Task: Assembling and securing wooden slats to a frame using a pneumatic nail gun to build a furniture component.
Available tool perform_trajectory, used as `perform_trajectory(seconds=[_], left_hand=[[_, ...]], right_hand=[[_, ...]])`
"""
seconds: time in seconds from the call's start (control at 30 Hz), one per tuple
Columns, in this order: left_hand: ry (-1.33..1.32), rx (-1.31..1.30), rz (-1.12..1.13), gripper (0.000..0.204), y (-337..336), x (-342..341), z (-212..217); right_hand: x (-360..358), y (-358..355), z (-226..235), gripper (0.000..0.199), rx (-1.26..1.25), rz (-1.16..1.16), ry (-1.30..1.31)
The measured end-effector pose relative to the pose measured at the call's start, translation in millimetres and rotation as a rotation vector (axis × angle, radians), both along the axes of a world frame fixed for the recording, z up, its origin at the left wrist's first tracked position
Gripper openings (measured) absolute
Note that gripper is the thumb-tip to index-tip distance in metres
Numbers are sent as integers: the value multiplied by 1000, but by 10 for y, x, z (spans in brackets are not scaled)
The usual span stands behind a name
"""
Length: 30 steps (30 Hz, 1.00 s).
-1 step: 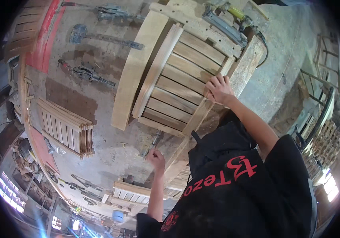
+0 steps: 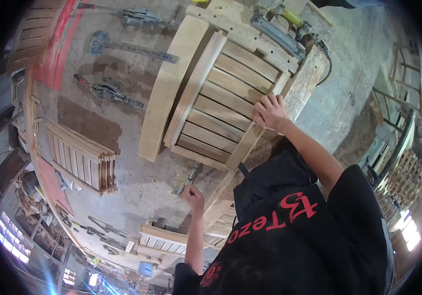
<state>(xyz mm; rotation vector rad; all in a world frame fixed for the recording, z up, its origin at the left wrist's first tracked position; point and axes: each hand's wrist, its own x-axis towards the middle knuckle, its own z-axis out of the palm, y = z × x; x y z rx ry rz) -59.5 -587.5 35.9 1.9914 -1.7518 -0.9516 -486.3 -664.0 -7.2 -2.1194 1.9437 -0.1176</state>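
A slatted wooden panel (image 2: pixel 220 109) with narrow gaps between its slats lies before me, set in a wooden jig. My right hand (image 2: pixel 271 112) is on its near right rail, fingers bent over the edge; the thumb is mostly hidden. Along the panel's left side runs a thick pale board (image 2: pixel 174 88). My left hand (image 2: pixel 193 197) is closed like a fist, off the panel's lower left corner. Whatever it may hold is hidden. Close beyond that fist, a slim metal tool (image 2: pixel 189 177) rests on the worktop.
A nail gun (image 2: pixel 279 35) with a hose lies past the panel's far right corner. Across the worktop are a mallet (image 2: pixel 132 51), a clamp (image 2: pixel 107 92) and a stack of slatted panels (image 2: pixel 80 162). More slatted pieces (image 2: pixel 164 241) sit at the lower left.
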Motion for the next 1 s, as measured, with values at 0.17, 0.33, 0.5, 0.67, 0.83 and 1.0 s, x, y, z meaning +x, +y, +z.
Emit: perform_trajectory(seconds=[0.17, 0.33, 0.5, 0.67, 0.83, 1.0], left_hand=[[-67, -127, 71, 22, 86, 7, -60], [-106, -225, 141, 23, 69, -83, -12], [-272, -112, 285, 20, 60, 16, -92], [-319, 37, 381, 23, -70, -189, -76], [-175, 176, 542, 27, -67, -76, -172], [-173, 271, 679, 31, 304, 248, -263]], right_hand=[[26, 21, 17, 24, -130, -13, -69], [1, 54, 76, 25, -45, -20, -126], [14, 42, 60, 32, -54, 11, -189], [-68, -636, 107, 28, 152, -113, -304], [145, -3026, 763, 27, -271, -120, -763], [996, -5073, 1234, 33, -90, -31, -949]])
